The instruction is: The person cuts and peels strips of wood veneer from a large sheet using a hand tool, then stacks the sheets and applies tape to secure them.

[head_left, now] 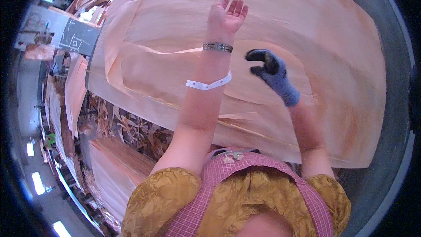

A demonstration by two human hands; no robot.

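A broad stack of thin pinkish-tan wood veneer sheets (175, 22) spreads in front of me, with wavy, folded edges on its left side. My left hand (226, 15) is bare and raised over the far middle of the sheets, palm turned up, fingers slightly curled and holding nothing. A metal bracelet (218, 47) circles that wrist, and a white paper-like strip (206, 85) lies across the forearm. My right hand (268, 68) wears a blue-grey glove with dark fingertips. Its thumb and fingers form a C over the sheets, nothing between them; I cannot tell if it touches the veneer.
Torn veneer scraps (136, 134) are heaped on the left below the stack's edge. Another pile of veneer (118, 166) stands at lower left, near my left elbow. A dark grey board with white marks (79, 37) is at the far left. Grey floor (397, 57) borders the right.
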